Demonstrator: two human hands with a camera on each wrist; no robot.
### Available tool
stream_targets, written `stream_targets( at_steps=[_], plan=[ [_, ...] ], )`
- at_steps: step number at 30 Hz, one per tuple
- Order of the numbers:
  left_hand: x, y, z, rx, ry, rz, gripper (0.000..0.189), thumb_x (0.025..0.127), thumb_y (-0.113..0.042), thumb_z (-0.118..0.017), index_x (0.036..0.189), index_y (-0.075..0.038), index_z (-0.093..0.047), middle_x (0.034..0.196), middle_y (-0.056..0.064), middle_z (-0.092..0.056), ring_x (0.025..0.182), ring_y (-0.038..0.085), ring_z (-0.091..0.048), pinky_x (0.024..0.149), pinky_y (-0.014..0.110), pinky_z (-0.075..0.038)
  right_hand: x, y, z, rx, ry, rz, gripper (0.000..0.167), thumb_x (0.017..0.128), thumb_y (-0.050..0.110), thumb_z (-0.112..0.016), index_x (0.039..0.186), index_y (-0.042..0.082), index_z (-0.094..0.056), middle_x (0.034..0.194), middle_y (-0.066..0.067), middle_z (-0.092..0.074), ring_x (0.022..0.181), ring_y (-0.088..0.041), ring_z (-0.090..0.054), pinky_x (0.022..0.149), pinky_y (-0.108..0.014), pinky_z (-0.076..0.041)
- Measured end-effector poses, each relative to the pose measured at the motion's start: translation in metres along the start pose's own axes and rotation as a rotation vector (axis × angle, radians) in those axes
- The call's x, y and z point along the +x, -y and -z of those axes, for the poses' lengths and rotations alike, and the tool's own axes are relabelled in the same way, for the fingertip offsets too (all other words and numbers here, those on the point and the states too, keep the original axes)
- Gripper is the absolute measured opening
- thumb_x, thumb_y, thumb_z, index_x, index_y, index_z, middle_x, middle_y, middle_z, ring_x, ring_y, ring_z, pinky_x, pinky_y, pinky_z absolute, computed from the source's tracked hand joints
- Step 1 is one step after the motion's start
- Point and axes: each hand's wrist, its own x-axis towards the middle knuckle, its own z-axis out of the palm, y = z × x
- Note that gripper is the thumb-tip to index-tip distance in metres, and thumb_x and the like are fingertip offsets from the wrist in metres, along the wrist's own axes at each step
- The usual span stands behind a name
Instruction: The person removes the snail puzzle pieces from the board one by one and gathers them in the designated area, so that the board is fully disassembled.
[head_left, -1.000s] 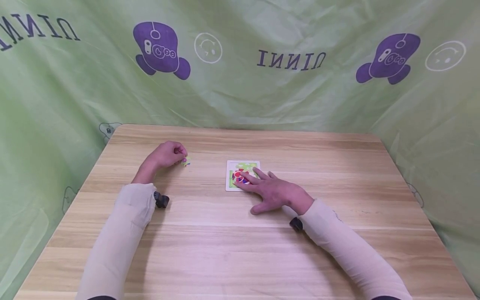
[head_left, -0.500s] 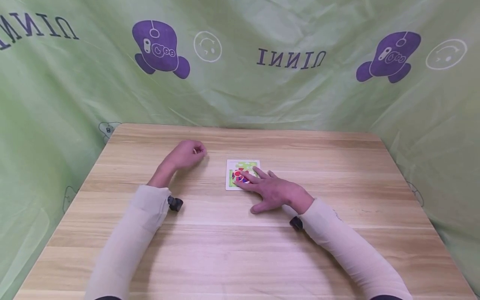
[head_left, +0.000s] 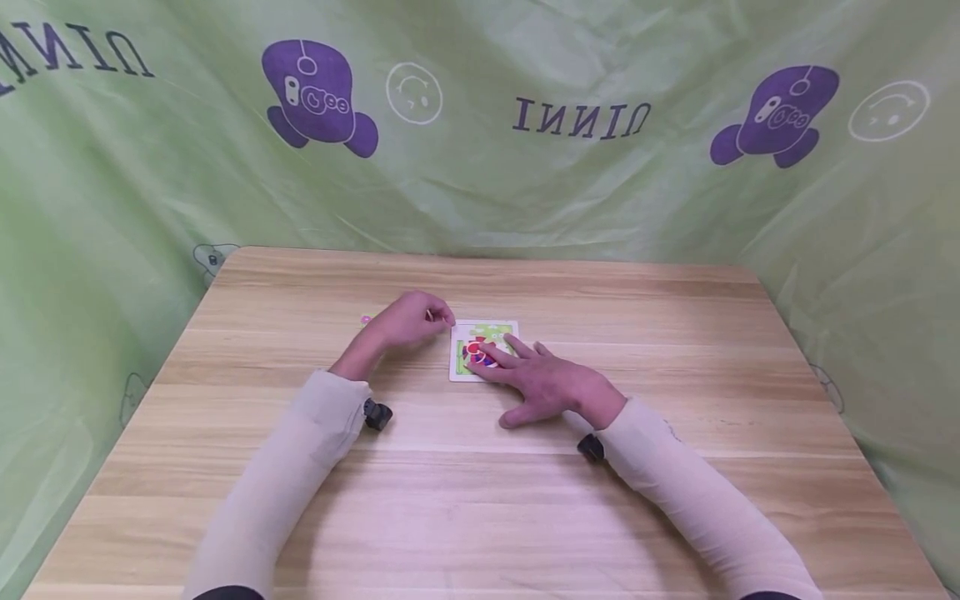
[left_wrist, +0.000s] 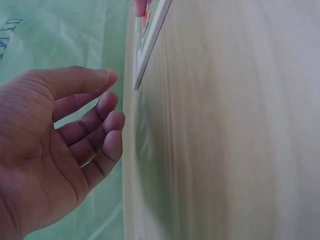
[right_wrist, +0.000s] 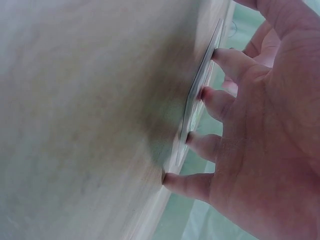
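Observation:
A small square puzzle board (head_left: 465,330) with a white border and a green and red picture lies mid-table. My right hand (head_left: 542,387) rests its spread, fairly straight fingers on the picture, covering its right side; in the right wrist view its fingertips press along the thin board (right_wrist: 192,95). At the board's upper left corner is my left hand (head_left: 412,318). Its fingers are loosely bent, and nothing shows between thumb and fingers (left_wrist: 114,142) in the left wrist view. Past the left wrist, a small pink and green piece (head_left: 366,319) lies on the wood, partly hidden.
The wooden table (head_left: 480,517) has its far edge against a green curtain (head_left: 480,200) with purple printed figures. More curtain hangs at both sides. A small black camera (head_left: 377,414) sits on the left wrist, another camera (head_left: 591,448) on the right.
My left hand has moved right from beside the small coloured piece to the board's upper left corner, leaving a piece behind on the table. The right hand and the board stay put.

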Motion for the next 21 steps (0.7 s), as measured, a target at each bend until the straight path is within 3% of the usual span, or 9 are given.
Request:
stream_targets(
  at_steps=[10,17,21],
  plan=[
    [0.013,-0.007,-0.011,0.003,0.031,-0.024,0.016,0.096,-0.005,-0.066,0.108,-0.002,-0.076,0.097,0.006,-0.073,0.086,0.02,-0.062,0.081,0.036,-0.051,0.001,0.0,0.0,0.001,-0.013,0.01,0.087,0.094,0.05,-0.068,0.165,0.034,-0.02,0.172,0.0,-0.002,0.154,-0.04,0.003,0.115,-0.071,-0.011],
    [0.019,-0.013,-0.015,0.042,0.059,-0.008,0.016,0.096,-0.006,-0.067,0.109,-0.002,-0.075,0.101,0.008,-0.073,0.091,0.021,-0.065,0.088,0.038,-0.052,0.001,-0.002,0.0,-0.007,-0.011,0.005,0.088,0.093,0.05,-0.068,0.165,0.035,-0.02,0.172,0.001,-0.001,0.154,-0.04,0.003,0.115,-0.07,-0.011],
    [0.019,-0.013,-0.017,0.039,0.071,0.007,0.016,0.096,-0.004,-0.065,0.108,-0.002,-0.075,0.098,0.007,-0.072,0.088,0.021,-0.063,0.086,0.037,-0.052,0.001,-0.001,-0.002,0.001,-0.014,0.005,0.087,0.094,0.05,-0.067,0.165,0.035,-0.02,0.172,0.001,-0.002,0.154,-0.04,0.003,0.115,-0.071,-0.011]
  ],
)
